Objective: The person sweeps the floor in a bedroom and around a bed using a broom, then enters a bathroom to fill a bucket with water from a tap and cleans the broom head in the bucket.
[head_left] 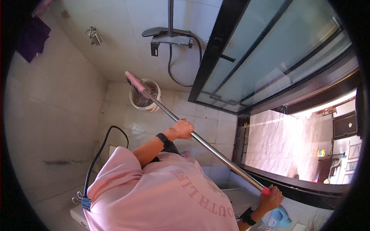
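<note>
Both of my hands are closed round the metal pole of a long mop (216,152). My left hand (182,129) grips the pole partway along, nearer the head. My right hand (271,198) wraps the far end, next to its pink grip. The mop's pink head (135,81) is tilted over the rim of a white bucket (154,108) on the tiled floor, by the wall. Greyish strands or bristles hang from the head into the bucket. Whether they reach water inside I cannot tell.
A black shower fixture (171,39) with a hose hangs on the wall beyond the bucket. To the right stands a frosted glass door (266,50) in a black frame, beside a doorway. A blue bottle (278,218) sits near my right hand. A small metal valve (93,36) is mounted on the wall.
</note>
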A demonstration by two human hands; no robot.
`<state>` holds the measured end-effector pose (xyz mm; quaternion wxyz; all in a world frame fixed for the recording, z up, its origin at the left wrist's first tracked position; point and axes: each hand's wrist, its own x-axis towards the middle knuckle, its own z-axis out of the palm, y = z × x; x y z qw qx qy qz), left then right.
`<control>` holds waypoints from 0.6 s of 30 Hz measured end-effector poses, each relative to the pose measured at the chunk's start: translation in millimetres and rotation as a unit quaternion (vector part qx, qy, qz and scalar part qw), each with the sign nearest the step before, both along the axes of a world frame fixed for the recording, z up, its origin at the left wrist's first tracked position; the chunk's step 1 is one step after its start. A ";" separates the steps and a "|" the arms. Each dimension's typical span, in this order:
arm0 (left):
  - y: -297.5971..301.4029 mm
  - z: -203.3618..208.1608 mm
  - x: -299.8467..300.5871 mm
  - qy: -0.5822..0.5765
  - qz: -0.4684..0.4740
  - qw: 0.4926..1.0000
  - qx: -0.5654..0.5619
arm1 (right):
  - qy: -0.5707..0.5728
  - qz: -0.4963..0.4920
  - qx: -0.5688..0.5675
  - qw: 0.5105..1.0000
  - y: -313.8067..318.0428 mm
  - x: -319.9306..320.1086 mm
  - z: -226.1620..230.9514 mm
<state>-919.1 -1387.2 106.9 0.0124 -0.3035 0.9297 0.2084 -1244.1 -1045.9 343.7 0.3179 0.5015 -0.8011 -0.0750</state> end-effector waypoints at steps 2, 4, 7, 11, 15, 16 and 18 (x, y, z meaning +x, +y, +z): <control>-12.1 -18.0 7.3 0.010 0.020 1.000 0.009 | 0.027 0.044 -0.008 0.999 -26.9 21.0 8.5; -28.5 -41.7 21.3 0.005 0.049 0.998 0.034 | 0.022 0.051 0.027 0.998 -56.4 51.7 21.4; -61.6 -88.8 52.3 0.074 0.052 0.996 0.025 | 0.017 0.090 0.050 0.995 -104.5 95.3 33.1; -97.0 -120.1 78.1 0.116 0.074 0.988 0.067 | 0.020 0.127 0.105 0.986 -160.2 138.3 48.7; -110.6 -152.4 94.0 0.150 0.103 0.976 0.117 | 0.000 0.103 0.169 0.980 -189.0 151.9 37.2; -113.1 -156.7 98.4 0.143 0.101 0.976 0.128 | -0.002 0.096 0.180 0.979 -190.1 157.0 31.3; -107.0 -165.2 97.1 0.120 0.105 0.977 0.143 | -0.022 0.075 0.199 0.977 -186.8 166.9 27.7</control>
